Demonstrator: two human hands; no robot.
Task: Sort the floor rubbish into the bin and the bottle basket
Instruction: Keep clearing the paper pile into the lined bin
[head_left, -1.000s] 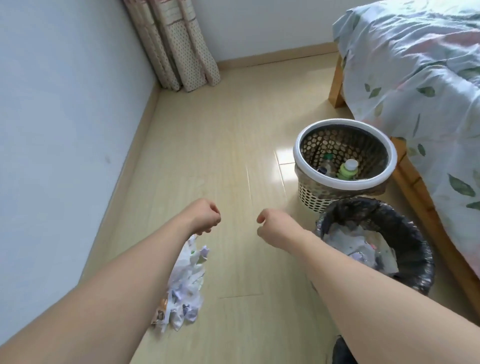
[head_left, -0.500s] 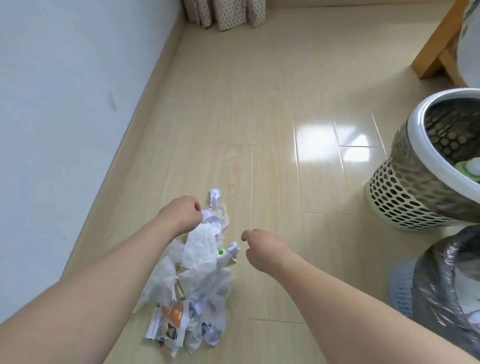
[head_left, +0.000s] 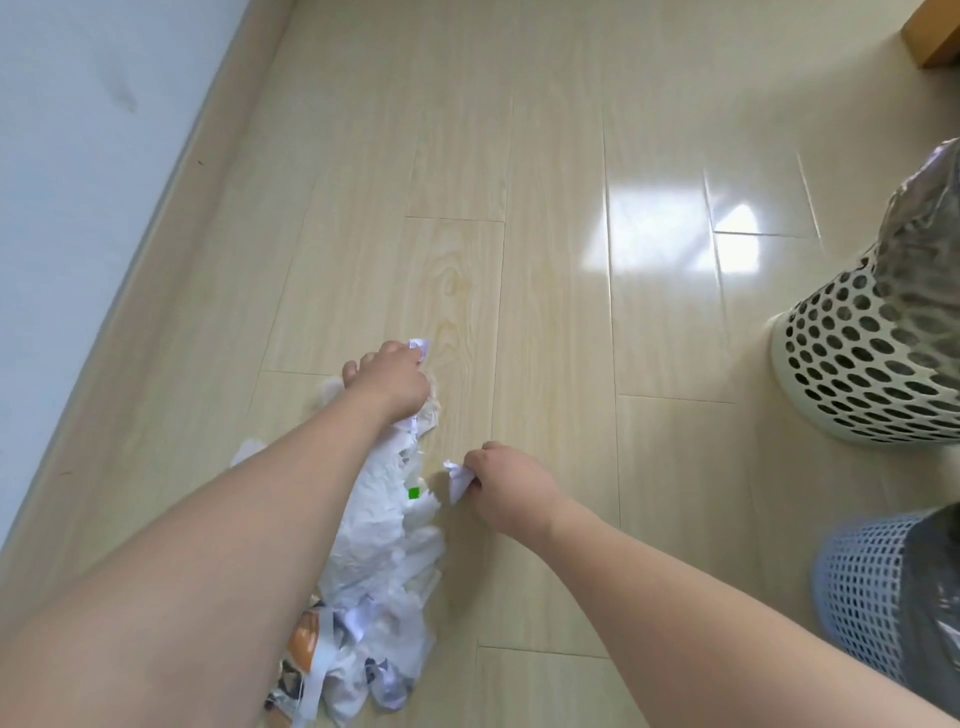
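Stretching across pale wooden floor (head_left: 545, 286), a heap of white paper and plastic rubbish (head_left: 384, 540) lies under the left forearm. At the right edge stand the cream perforated bottle basket (head_left: 852, 379) and, nearer, the blue mesh bin (head_left: 872, 587) with its dark liner. The left hand (head_left: 389, 382) clenches scraps at the heap's far end; the right hand (head_left: 511, 480) pinches a small paper scrap (head_left: 457, 480) just beside the heap.
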